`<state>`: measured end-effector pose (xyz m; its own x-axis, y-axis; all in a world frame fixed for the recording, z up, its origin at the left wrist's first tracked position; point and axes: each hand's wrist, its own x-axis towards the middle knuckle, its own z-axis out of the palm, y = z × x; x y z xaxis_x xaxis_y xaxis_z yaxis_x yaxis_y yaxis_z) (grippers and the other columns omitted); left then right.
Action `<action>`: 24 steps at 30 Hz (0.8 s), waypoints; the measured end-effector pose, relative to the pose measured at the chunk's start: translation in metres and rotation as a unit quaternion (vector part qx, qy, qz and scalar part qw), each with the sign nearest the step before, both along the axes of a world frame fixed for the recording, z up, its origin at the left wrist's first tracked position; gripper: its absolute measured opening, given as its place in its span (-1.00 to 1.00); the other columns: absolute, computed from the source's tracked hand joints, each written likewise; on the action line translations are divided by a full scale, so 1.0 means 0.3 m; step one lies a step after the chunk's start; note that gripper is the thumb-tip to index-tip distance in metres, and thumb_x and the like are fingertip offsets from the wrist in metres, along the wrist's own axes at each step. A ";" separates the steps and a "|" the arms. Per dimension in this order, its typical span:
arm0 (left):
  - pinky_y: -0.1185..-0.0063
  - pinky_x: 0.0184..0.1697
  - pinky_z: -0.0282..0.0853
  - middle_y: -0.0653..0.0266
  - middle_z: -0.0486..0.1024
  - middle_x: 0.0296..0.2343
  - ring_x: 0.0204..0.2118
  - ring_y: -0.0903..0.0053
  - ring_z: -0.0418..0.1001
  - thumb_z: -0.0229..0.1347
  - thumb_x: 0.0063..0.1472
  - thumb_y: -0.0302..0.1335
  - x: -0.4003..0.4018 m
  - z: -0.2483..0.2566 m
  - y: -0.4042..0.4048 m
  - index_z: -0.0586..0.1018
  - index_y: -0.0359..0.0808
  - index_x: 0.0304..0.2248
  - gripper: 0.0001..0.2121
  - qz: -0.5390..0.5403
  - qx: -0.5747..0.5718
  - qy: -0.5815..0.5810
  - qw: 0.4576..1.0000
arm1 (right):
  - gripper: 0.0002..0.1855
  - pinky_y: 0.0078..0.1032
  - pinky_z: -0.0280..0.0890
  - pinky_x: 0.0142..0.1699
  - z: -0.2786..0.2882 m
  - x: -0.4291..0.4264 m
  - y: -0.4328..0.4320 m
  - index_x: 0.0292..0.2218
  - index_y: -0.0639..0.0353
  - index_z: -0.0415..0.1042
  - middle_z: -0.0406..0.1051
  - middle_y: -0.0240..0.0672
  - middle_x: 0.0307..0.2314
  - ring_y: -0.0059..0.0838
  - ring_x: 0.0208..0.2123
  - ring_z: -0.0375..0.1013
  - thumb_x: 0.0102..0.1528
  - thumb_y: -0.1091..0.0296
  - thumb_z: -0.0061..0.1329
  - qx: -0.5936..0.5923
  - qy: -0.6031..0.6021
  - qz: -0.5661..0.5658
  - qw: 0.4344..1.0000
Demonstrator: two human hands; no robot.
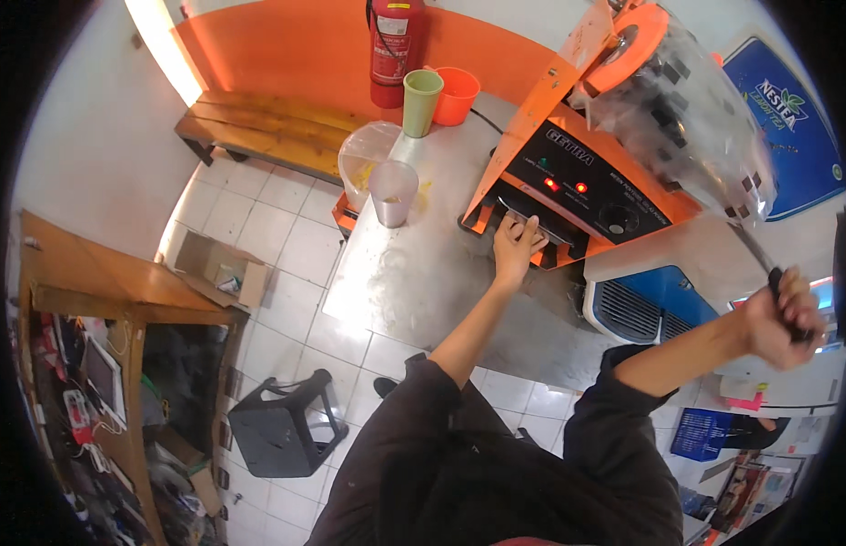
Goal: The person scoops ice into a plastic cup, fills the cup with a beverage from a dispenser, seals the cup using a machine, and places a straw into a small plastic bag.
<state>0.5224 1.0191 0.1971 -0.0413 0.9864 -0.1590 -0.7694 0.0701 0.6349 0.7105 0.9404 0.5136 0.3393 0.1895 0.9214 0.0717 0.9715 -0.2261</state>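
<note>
An orange cup sealing machine (587, 191) with a black front panel and lit red lamps stands on the metal table (423, 286). My left hand (517, 242) is at the machine's lower opening, its fingers against the edge of a metal part there; whether they grip it I cannot tell. My right hand (791, 321), at the far right, is closed around the black grip of a metal lever (754, 247). A roll of clear film with dark squares (689, 116) sits on top of the machine. A translucent cup (394, 196) stands on the table to the left.
A clear bucket (358, 160), a green cup (421, 106) and an orange mug (456, 95) stand near the table's far left edge. A fire extinguisher (390, 61) is behind. A wooden bench (280, 133), an open cardboard box (249, 280) and a black stool (280, 430) are to the left.
</note>
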 end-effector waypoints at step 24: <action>0.57 -0.22 0.47 0.25 0.50 -0.32 -0.28 0.57 0.49 0.02 0.23 -0.43 -0.012 0.000 -0.026 0.35 -0.35 -0.14 -0.75 -0.023 0.009 0.010 1.000 | -0.66 -0.70 0.01 -0.60 -0.358 -0.184 -0.092 -0.50 0.01 0.14 -0.07 -0.60 -0.72 -0.73 -0.71 -0.04 0.24 0.03 -0.36 0.201 -0.102 -0.206 0.952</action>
<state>0.5188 1.0113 0.1972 0.0014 0.9899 -0.1418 -0.7533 0.0943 0.6509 0.6552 0.9129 0.4061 0.1142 -0.3029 0.9461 0.4685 0.8562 0.2176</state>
